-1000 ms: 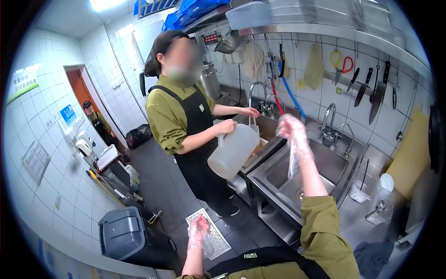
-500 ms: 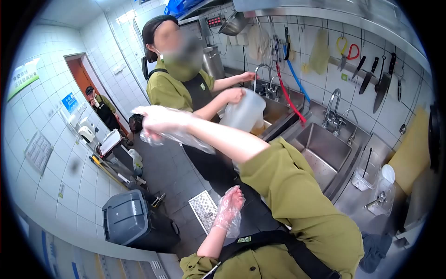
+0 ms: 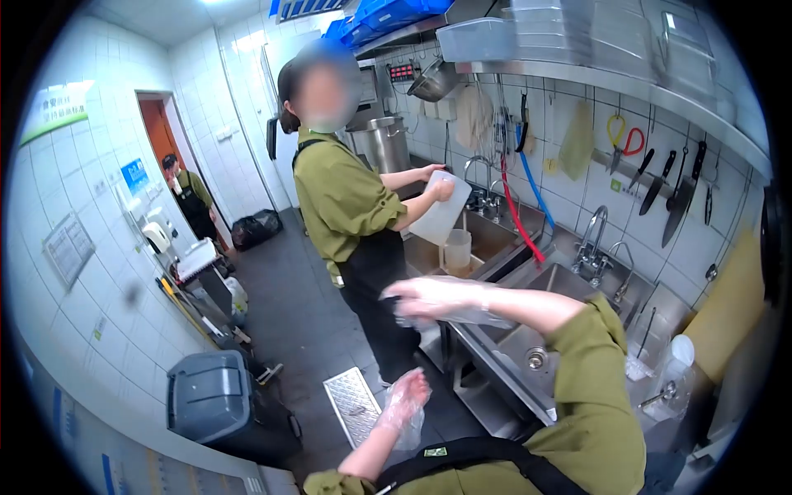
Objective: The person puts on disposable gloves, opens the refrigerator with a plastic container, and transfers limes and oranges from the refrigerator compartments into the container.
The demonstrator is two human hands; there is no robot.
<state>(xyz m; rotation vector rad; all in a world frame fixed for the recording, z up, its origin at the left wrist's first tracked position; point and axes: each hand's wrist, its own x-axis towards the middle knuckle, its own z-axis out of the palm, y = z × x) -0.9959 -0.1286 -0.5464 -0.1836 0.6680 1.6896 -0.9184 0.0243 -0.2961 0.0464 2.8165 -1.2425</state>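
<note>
My left hand [image 3: 404,400], in a loose clear plastic glove, hangs low in front of my body above the floor. Its fingers are curled in, and nothing shows in them. Stretched out in front of me, my right hand [image 3: 433,299] wears the same kind of glove, slack around the wrist. Motion blurs its fingers, so I cannot make out whether they grip anything. Beyond that hand, a co-worker [image 3: 346,190] tips a translucent jug [image 3: 441,210] over a smaller measuring jug [image 3: 457,250] in the far sink [image 3: 421,254].
A nearer steel sink [image 3: 528,338] lies beside my right forearm. Knives [image 3: 683,194] and scissors [image 3: 634,142] hang on the tiled wall. A grey lidded bin [image 3: 210,388] and a metal floor plate [image 3: 353,404] are at left. Another person [image 3: 194,202] stands by the doorway.
My right arm has swung down and to the right. My view has shifted, and the co-worker's jug is now tilted over the measuring jug. My left hand stays low.
</note>
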